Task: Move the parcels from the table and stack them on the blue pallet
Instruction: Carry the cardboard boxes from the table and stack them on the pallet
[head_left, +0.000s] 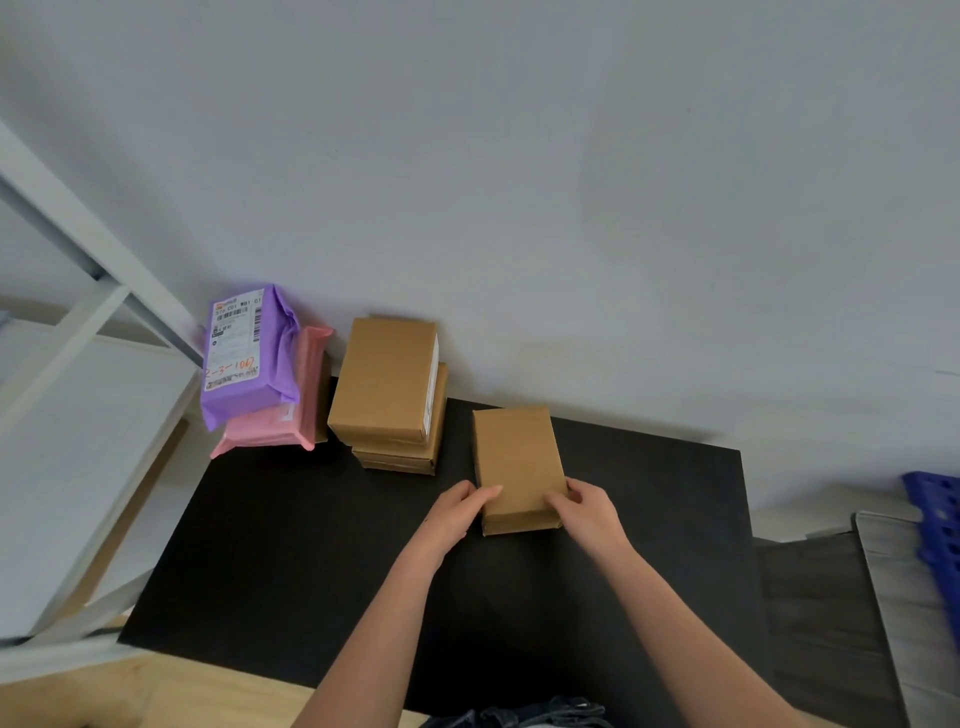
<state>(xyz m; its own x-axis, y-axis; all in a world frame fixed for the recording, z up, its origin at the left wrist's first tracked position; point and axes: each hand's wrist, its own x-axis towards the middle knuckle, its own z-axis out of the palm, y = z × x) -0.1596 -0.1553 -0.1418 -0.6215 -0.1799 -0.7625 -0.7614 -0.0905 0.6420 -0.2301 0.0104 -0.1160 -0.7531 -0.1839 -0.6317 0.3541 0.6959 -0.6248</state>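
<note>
A flat brown cardboard parcel (517, 457) lies on the black table (291, 545). My left hand (457, 512) grips its near left corner, thumb on top. My right hand (589, 512) grips its near right corner. Against the wall stands a stack of brown boxes (387, 384). To its left a purple bagged parcel (244, 353) with a white label lies on a pink bagged parcel (280, 426). A corner of the blue pallet (935, 514) shows at the right edge, on the floor.
A white metal shelf frame (78, 322) stands left of the table. The grey wall runs behind the parcels. Dark floor and a grey sheet (904, 587) lie between the table and the pallet.
</note>
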